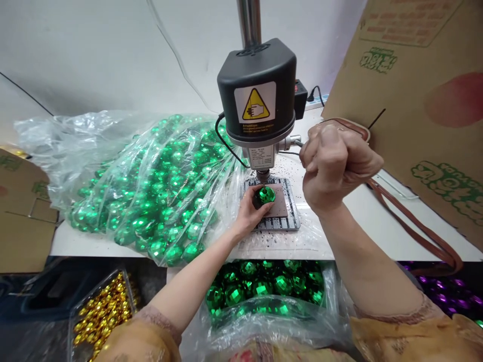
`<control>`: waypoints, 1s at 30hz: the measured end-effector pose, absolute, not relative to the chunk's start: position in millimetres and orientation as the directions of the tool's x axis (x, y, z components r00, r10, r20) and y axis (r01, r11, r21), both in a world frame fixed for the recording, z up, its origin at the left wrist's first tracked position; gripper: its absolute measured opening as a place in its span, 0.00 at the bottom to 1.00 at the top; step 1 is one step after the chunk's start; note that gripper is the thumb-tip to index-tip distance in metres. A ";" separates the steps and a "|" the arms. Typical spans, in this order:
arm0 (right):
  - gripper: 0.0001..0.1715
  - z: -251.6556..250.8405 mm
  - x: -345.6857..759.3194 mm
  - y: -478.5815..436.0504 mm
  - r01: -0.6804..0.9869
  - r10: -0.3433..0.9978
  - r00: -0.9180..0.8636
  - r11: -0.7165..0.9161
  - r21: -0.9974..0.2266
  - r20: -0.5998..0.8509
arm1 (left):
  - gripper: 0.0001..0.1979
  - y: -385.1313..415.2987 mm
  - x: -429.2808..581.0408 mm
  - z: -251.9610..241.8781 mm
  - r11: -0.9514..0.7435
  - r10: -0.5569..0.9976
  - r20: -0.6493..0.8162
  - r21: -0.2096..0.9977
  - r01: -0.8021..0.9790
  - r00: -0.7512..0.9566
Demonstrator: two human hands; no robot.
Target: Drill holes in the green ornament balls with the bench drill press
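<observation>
A small bench drill press (257,85) with a black housing stands in the middle of the table. Under its chuck (263,175), my left hand (249,208) grips a shiny green faceted ball (267,194) between thumb and fingers. The ball rests on a brownish pad (281,203) on the slotted metal base plate (292,221), which is strewn with dark shavings. My right hand (332,158) is raised beside the drill, closed in a fist around the feed lever (297,143); most of the lever is hidden in it.
A clear plastic bag (158,191) full of green balls lies left of the drill. More green balls (264,284) sit in a lined container below the table edge. Gold balls (103,311) fill a bin at lower left. A cardboard box (422,115) and brown strap (418,229) are right.
</observation>
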State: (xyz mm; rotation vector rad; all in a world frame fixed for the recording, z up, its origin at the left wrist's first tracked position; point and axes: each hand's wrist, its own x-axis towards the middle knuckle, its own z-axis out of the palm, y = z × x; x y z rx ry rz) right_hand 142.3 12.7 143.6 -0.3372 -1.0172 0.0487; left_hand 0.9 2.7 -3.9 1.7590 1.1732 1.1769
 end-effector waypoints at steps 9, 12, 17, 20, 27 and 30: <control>0.32 123.9 146.7 13.9 0.160 0.183 0.502 0.941 -0.298 0.845 | 0.26 4.1 0.1 -6.4 -0.362 0.930 0.320 0.886 0.291 0.182; 0.32 121.4 147.2 16.4 0.158 0.142 0.508 0.954 -0.254 0.850 | 0.26 4.0 0.2 -7.9 -0.362 0.930 0.322 0.888 0.285 0.178; 0.32 120.3 148.0 17.1 0.139 0.117 0.475 0.969 -0.205 0.872 | 0.26 3.6 -0.4 -7.6 -0.362 0.930 0.320 0.880 0.307 0.179; 0.31 119.7 148.9 17.4 0.138 0.092 0.457 0.975 -0.173 0.884 | 0.26 4.0 -0.7 -7.3 -0.365 0.930 0.324 0.875 0.317 0.177; 0.29 111.6 151.7 14.5 0.139 0.079 0.425 0.979 -0.152 0.901 | 0.26 2.6 1.1 -4.8 -0.344 0.936 0.306 0.897 0.278 0.172; 0.29 107.8 152.3 11.8 0.150 0.075 0.390 0.978 -0.143 0.918 | 0.26 2.4 1.5 -3.8 -0.341 0.937 0.303 0.905 0.255 0.176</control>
